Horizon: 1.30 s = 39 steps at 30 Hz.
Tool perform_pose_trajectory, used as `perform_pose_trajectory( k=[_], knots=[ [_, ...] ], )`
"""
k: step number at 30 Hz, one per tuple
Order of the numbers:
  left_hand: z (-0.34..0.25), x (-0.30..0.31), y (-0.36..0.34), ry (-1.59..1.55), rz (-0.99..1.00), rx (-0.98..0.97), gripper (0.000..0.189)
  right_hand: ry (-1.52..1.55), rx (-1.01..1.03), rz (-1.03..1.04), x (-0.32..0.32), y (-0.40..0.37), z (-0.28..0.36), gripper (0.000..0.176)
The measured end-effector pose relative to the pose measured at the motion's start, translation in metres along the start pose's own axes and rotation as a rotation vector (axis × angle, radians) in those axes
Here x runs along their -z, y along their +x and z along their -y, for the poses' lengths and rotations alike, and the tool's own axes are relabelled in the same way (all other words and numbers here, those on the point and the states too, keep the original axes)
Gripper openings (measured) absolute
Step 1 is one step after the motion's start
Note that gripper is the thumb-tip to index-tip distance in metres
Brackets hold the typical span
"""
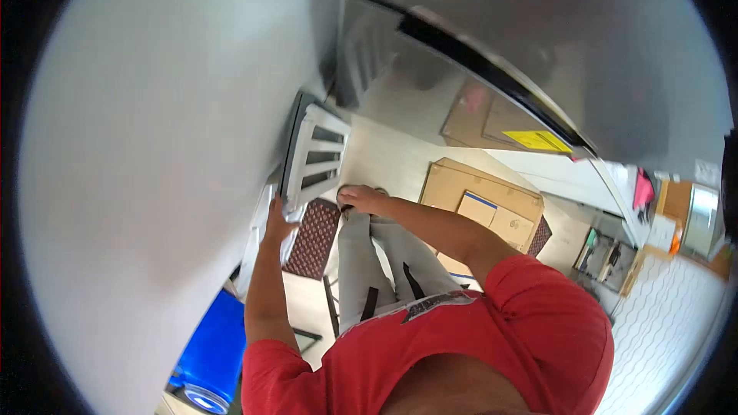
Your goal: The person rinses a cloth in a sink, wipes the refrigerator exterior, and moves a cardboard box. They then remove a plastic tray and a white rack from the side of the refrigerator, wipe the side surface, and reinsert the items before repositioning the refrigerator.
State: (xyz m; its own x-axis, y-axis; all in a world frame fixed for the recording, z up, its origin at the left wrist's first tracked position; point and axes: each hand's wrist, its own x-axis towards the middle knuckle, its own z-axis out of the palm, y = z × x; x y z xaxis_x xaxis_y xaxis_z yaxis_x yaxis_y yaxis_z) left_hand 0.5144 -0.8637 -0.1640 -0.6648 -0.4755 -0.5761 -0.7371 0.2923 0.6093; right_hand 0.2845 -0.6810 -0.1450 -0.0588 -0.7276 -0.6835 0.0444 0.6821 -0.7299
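Observation:
A white slatted piece of furniture with a dark edge [323,155], like a folded chair or stool, stands against the pale wall on my left. My left hand [277,223] is at its near lower edge, thumb spread from the fingers; the fingertips meet or nearly meet the dark edge. In front of my feet, my right hand [364,199] is held out, its fingers loosely bent toward the slatted piece and just short of its near corner. Nothing shows in either hand.
A steel refrigerator [446,77] with a black handle strip stands ahead. Flattened cardboard [484,192] lies on the floor to the right. A patterned dark red mat [314,238] is by my feet. A blue drum [215,346] stands at lower left, a white patterned surface [661,323] at right.

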Motion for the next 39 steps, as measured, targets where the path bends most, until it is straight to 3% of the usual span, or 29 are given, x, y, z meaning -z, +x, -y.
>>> perform_pose_trajectory(
  k=[2, 3, 4, 5, 6, 7, 8, 9, 10, 11, 13, 15, 17, 19, 20, 22, 23, 24, 25, 28, 31, 33, 35, 37, 38, 39],
  knots=[
    [-0.024, 0.005, -0.014, 0.196, -0.103, 0.060, 0.114, -0.266, 0.164, -0.109, 0.047, -0.059, -0.012, 0.037],
    [-0.026, 0.006, -0.016, 0.136, -0.166, -0.026, 0.105, -0.349, 0.656, -0.275, 0.068, -0.055, -0.099, 0.024],
    [-0.026, 0.003, -0.015, 0.194, -0.247, -0.132, 0.097, -0.042, 0.615, -0.365, 0.088, -0.092, -0.109, 0.020],
    [-0.060, 0.020, -0.023, 0.014, -0.209, -0.159, 0.092, 0.653, -0.044, -0.500, 0.106, -0.138, -0.085, 0.020],
    [-0.072, 0.023, -0.020, -0.026, -0.279, -0.260, 0.087, 0.646, -0.024, -0.655, 0.130, -0.176, -0.086, 0.021],
    [-0.111, 0.038, -0.026, -0.002, -0.303, -0.243, 0.079, 0.814, -0.047, -0.792, 0.155, -0.203, -0.092, 0.023],
    [-0.128, 0.048, -0.016, -0.059, -0.371, -0.334, 0.074, 0.825, 0.072, -0.966, 0.177, -0.230, -0.099, 0.025],
    [-0.146, 0.056, -0.008, -0.120, -0.438, -0.422, 0.068, 0.658, 0.080, -1.237, 0.191, -0.272, -0.056, 0.023],
    [-0.198, 0.079, -0.017, -0.200, -0.468, -0.405, 0.064, 0.665, 0.391, -1.317, 0.212, -0.306, -0.056, 0.026],
    [-0.262, 0.106, -0.030, -0.282, -0.496, -0.383, 0.059, 0.601, 0.407, -1.541, 0.227, -0.340, -0.024, 0.030],
    [-0.327, 0.143, -0.005, -0.444, -0.619, -0.683, 0.055, 0.639, 0.626, -1.747, 0.257, -0.399, 0.018, 0.033],
    [-0.426, 0.199, -0.013, -0.412, -0.750, -0.818, 0.054, 0.620, 0.846, -1.775, 0.285, -0.443, 0.056, 0.038],
    [-0.502, 0.252, -0.006, -0.692, -0.789, -0.969, 0.058, 0.540, 1.014, -1.762, 0.302, -0.472, 0.109, 0.039],
    [-0.564, 0.295, -0.008, -1.008, -0.710, -0.977, 0.065, 0.453, 1.184, -1.634, 0.334, -0.474, 0.117, 0.054],
    [-0.587, 0.307, -0.014, -1.008, -0.728, -1.002, 0.065, 0.362, 1.201, -1.624, 0.337, -0.475, 0.134, 0.060],
    [-0.619, 0.320, -0.025, -1.206, -0.683, -0.780, 0.068, 0.217, 1.167, -1.592, 0.342, -0.473, 0.144, 0.073],
    [-0.621, 0.321, -0.024, -1.202, -0.695, -0.790, 0.068, 0.155, 1.126, -1.566, 0.348, -0.470, 0.141, 0.080],
    [-0.617, 0.319, -0.018, -1.182, -0.717, -0.826, 0.068, 0.572, 1.153, -1.424, 0.344, -0.465, 0.157, 0.075],
    [-0.612, 0.320, -0.015, -1.157, -0.744, -0.865, 0.068, -0.268, 1.039, -1.639, 0.317, -0.500, 0.179, 0.090],
    [-0.598, 0.318, -0.020, -1.216, -0.663, -0.743, 0.066, -0.231, 1.094, -1.671, 0.327, -0.488, 0.169, 0.088],
    [-0.596, 0.314, -0.022, -1.152, -0.783, -0.735, 0.071, -0.165, 1.271, -1.569, 0.355, -0.485, 0.157, 0.085],
    [-0.596, 0.310, -0.023, -1.146, -0.836, -0.711, 0.069, 0.123, 1.482, -1.470, 0.378, -0.503, 0.170, 0.085],
    [-0.603, 0.309, -0.021, -1.155, -0.909, -0.676, 0.065, -0.046, 1.475, -1.533, 0.388, -0.533, 0.193, 0.086],
    [-0.606, 0.314, -0.024, -1.161, -0.886, -0.684, 0.061, -0.451, 1.501, -1.751, 0.399, -0.532, 0.190, 0.086],
    [-0.607, 0.315, -0.026, -1.167, -0.866, -0.679, 0.057, -0.451, 1.503, -1.754, 0.394, -0.534, 0.192, 0.086],
    [-0.613, 0.313, -0.034, -1.164, -0.866, -0.676, 0.057, -0.547, 1.539, -1.610, 0.385, -0.533, 0.195, 0.087]
  ],
)
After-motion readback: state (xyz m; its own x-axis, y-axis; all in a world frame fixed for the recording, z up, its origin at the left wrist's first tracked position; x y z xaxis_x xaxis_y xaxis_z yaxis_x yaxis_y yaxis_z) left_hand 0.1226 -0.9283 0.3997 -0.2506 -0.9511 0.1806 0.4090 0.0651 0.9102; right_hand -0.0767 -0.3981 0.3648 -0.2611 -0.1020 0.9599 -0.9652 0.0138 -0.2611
